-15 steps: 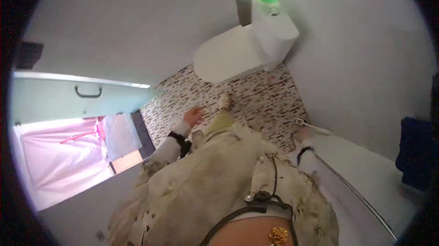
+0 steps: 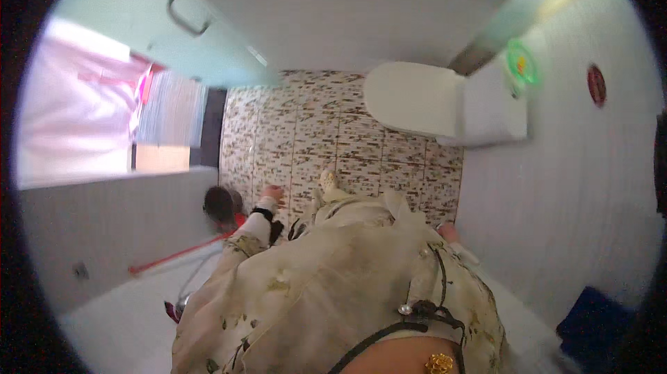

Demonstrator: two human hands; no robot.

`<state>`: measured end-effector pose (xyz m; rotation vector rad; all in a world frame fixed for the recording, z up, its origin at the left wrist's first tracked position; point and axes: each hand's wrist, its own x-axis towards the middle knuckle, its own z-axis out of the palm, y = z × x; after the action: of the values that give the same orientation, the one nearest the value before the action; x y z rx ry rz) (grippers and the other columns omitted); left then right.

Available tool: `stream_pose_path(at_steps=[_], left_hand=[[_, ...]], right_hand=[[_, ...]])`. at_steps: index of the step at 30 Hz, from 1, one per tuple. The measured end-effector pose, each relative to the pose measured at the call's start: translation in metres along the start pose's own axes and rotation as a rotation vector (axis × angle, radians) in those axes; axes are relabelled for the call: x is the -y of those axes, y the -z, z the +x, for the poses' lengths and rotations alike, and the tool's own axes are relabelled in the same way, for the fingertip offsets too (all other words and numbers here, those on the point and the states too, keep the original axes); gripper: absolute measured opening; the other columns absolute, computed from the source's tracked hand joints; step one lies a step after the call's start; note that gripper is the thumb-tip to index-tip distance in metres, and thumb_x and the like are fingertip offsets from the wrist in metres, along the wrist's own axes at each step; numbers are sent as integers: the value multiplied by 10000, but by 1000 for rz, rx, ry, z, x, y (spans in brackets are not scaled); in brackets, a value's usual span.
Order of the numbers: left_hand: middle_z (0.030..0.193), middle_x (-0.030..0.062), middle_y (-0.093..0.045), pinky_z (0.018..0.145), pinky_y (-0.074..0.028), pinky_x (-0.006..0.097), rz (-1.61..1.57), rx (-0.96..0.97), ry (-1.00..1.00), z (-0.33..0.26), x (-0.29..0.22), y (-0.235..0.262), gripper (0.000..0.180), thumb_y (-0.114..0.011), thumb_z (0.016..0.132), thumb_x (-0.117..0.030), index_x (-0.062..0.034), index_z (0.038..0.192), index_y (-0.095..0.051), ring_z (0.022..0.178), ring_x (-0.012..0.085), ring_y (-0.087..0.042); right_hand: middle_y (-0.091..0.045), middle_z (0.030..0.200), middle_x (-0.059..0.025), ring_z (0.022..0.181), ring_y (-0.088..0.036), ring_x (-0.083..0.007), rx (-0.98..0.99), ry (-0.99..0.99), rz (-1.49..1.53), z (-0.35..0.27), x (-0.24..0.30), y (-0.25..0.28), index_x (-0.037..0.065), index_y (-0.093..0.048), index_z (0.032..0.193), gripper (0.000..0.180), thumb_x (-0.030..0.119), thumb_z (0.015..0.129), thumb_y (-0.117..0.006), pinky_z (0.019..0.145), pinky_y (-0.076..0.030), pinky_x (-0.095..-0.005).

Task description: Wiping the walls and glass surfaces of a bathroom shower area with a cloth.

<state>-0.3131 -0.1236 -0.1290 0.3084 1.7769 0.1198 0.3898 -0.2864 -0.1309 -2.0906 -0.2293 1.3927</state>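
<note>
My left hand (image 2: 273,193) hangs low over the tiled floor, with a black band at its wrist. Its fingers are smeared, and I see no object in it. On the other side, my right hand (image 2: 449,233) is partly hidden by my pale coat (image 2: 333,277). It is closed around a slim white long-handled tool (image 2: 467,254), mostly covered by the hand and sleeve. A white toilet (image 2: 413,99) with its lid down stands ahead to the right. Neither hand touches it.
A green basin (image 2: 522,62) with a small yellow-orange thing sits on the toilet tank (image 2: 493,110). At left are a pale green door (image 2: 149,16) and a pink sheet (image 2: 76,106). A dark round brush-like thing (image 2: 219,204) and a red stick (image 2: 180,254) are near my left arm.
My view has turned left, so the toilet now appears farther right and the door higher. The red stick and dark round thing have come into view. The white tool stays with my right hand.
</note>
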Motion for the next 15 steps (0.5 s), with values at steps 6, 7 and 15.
stream_pose_path(at_steps=[6,7,15], left_hand=[[977,152,-638,455,-509,413,-460,-385,86,-36,117,110,304,-531,891,-169,-104,1187,-535,661,316,-667],[938,144,-642,448,-503,407,-421,-398,98,-21,140,110,295,-535,885,-171,-101,1172,-542,643,316,-665],[904,62,-653,508,-530,356,-590,-66,-6,-40,101,78,358,-606,841,-222,-109,1179,-572,638,228,-673]], right_hand=[[-611,732,-73,577,-583,-167,129,-196,-223,-29,2,-108,75,-584,951,224,299,935,-569,498,-463,-309],[-613,735,-75,576,-585,-170,128,-182,-237,-28,19,-120,75,-582,964,220,292,934,-569,492,-462,-309],[-627,759,-93,567,-601,-195,120,130,-186,17,183,-236,70,-569,1063,215,239,930,-574,451,-452,-308]])
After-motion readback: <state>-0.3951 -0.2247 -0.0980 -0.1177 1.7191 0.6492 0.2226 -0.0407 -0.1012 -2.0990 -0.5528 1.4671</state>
